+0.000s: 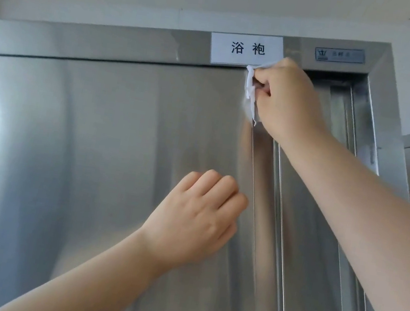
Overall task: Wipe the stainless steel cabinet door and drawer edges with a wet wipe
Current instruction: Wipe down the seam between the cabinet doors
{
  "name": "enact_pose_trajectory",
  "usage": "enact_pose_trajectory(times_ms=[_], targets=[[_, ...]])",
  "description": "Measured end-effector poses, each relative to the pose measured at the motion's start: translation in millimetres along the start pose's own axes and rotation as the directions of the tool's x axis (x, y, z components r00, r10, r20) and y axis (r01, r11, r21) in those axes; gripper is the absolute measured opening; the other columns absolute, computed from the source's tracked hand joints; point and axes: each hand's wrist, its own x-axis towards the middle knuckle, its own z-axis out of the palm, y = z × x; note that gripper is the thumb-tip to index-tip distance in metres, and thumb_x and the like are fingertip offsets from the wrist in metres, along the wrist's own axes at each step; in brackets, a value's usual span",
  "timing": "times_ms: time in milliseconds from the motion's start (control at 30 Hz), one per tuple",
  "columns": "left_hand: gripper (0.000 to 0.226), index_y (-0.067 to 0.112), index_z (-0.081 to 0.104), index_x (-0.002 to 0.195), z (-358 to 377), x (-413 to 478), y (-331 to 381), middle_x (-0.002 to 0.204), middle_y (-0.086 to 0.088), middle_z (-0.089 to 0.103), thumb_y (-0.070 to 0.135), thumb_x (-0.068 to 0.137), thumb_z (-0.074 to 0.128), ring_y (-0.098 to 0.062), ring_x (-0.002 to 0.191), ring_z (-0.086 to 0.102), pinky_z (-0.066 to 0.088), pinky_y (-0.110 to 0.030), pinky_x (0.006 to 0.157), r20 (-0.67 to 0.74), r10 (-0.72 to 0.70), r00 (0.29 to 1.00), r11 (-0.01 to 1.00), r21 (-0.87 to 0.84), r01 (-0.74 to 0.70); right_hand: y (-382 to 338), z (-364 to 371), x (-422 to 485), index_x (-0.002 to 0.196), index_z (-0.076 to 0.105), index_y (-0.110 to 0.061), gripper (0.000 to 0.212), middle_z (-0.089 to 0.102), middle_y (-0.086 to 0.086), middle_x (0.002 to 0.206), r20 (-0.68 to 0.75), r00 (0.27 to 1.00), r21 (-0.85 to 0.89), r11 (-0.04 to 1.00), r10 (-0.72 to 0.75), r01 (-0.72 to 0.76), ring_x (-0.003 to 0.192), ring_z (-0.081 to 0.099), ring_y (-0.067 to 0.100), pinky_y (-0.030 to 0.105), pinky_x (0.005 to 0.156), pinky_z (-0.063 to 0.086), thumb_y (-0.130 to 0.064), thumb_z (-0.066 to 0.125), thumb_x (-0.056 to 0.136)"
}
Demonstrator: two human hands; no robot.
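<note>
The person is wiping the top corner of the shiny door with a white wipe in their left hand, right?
No. The head view shows the white wipe in the right hand, at the top corner of the shiny door. The left hand rests lower on the door without a wipe.

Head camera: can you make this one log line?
right hand: pinches crumpled white wet wipe at top edge of brushed stainless steel cabinet door | left hand: curled, against door face

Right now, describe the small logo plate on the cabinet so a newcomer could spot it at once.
Start at the stainless steel cabinet's top rail. Go right past the white paper label to the logo plate near the corner. It is smaller and grey metal, with a crown-like logo rather than bold black characters.
</note>
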Motion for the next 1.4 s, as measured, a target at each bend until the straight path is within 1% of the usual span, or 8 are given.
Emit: enact_pose_trajectory(times_ms=[167, 333, 467, 633, 800, 1033, 1167, 1400], targets=[[0.01, 0.013, 0.061, 0.078, 1.8, -0.5, -0.6, 0.078, -0.002, 0.056, 0.01, 0.077, 0.051, -0.024, 0.064, 0.045, 0.04, -0.037, 0.055, -0.018, 0.02, 1.0, 1.0, 0.017, -0.02, -0.7, 3.8, -14.7, 0.098, 0.064, -0.007, 0.022, 0.051, 0.005, 0.112, -0.018, 1.0, 0.06, 0.998, -0.021, 0.022, 0.088, 0.052, 0.016, 0.023, 0.078, 0.04, -0.009, 0.042, 0.095], [0.014, 0.011, 0.061, 0.076, -2.1, 0.8, -1.3, 0.076, -0.003, 0.057, 0.009, 0.079, 0.048, -0.024, 0.062, 0.044, 0.038, -0.037, 0.052, -0.008, 0.073, 0.997, 0.997, 0.03, -0.073, -7.5, 1.2, -61.4, 0.083, 0.06, 0.0, 0.02, 0.054, 0.003, 0.069, 0.008, 0.997, 0.355, 0.932, 0.077, -0.075, 0.059, 0.054, 0.002, 0.004, 0.055, 0.033, -0.002, 0.043, 0.094], [0.02, 0.009, 0.062, 0.075, -6.7, -2.6, -1.4, 0.073, -0.005, 0.057, 0.009, 0.083, 0.044, -0.025, 0.06, 0.045, 0.039, -0.035, 0.05, 0.014, 0.254, 0.967, 0.965, -0.065, -0.253, 1.7, 10.6, -141.1, 0.096, 0.068, -0.005, 0.016, 0.05, -0.018, 0.084, 0.002, 0.997, 0.276, 0.958, 0.08, -0.078, 0.076, 0.056, 0.002, 0.007, 0.069, 0.041, -0.004, 0.051, 0.094], [0.019, 0.009, 0.064, 0.078, -8.2, -22.8, 14.9, 0.074, -0.005, 0.057, 0.011, 0.084, 0.046, -0.024, 0.061, 0.047, 0.036, -0.03, 0.052, 0.036, 0.527, 0.849, 0.834, -0.216, -0.508, 4.0, 21.0, -254.7, 0.097, 0.067, -0.011, 0.016, 0.047, -0.019, 0.095, 0.01, 0.996, 0.217, 0.972, 0.093, -0.093, 0.076, 0.052, 0.002, 0.006, 0.065, 0.036, 0.001, 0.058, 0.09], [0.015, 0.012, 0.062, 0.073, -5.7, -70.0, 48.1, 0.072, -0.003, 0.056, 0.015, 0.084, 0.051, -0.023, 0.061, 0.05, 0.041, -0.03, 0.053, 0.15, 0.582, 0.799, 0.793, -0.323, -0.517, 3.7, 28.6, -363.5, 0.102, 0.056, -0.017, 0.017, 0.047, -0.012, 0.098, 0.12, 0.98, 0.279, 0.942, 0.158, -0.186, 0.076, 0.048, 0.004, 0.001, 0.073, 0.031, -0.004, 0.046, 0.097], [0.019, 0.011, 0.063, 0.078, -0.3, -99.2, 64.2, 0.079, -0.006, 0.06, 0.015, 0.089, 0.048, -0.026, 0.067, 0.056, 0.046, -0.035, 0.058, 0.202, 0.55, 0.81, 0.821, -0.309, -0.48, -13.6, 29.7, -523.2, 0.086, 0.07, -0.013, 0.014, 0.061, -0.01, 0.087, 0.269, 0.848, 0.073, 0.868, 0.457, -0.491, 0.071, 0.049, -0.003, -0.003, 0.068, 0.032, -0.004, 0.061, 0.081], [0.022, 0.009, 0.062, 0.079, 2.0, -100.0, 64.6, 0.08, -0.008, 0.06, 0.014, 0.092, 0.045, -0.027, 0.068, 0.056, 0.046, -0.037, 0.059, 0.19, 0.539, 0.82, 0.827, -0.303, -0.473, -24.0, 25.7, -587.0, 0.062, 0.06, -0.01, 0.029, 0.056, -0.006, 0.069, 0.43, 0.66, -0.076, 0.753, 0.616, -0.654, 0.052, 0.038, 0.008, 0.018, 0.049, 0.034, 0.016, 0.071, 0.066], [0.02, 0.008, 0.06, 0.077, 1.0, -99.8, 67.2, 0.079, -0.008, 0.06, 0.013, 0.091, 0.047, -0.026, 0.066, 0.054, 0.044, -0.037, 0.056, 0.202, 0.533, 0.822, 0.836, -0.275, -0.475, -25.6, 25.4, -617.4, 0.063, 0.059, -0.009, 0.027, 0.056, -0.006, 0.068, 0.518, 0.502, -0.151, 0.652, 0.692, -0.743, 0.068, 0.049, 0.011, 0.019, 0.056, 0.036, 0.015, 0.067, 0.073]])
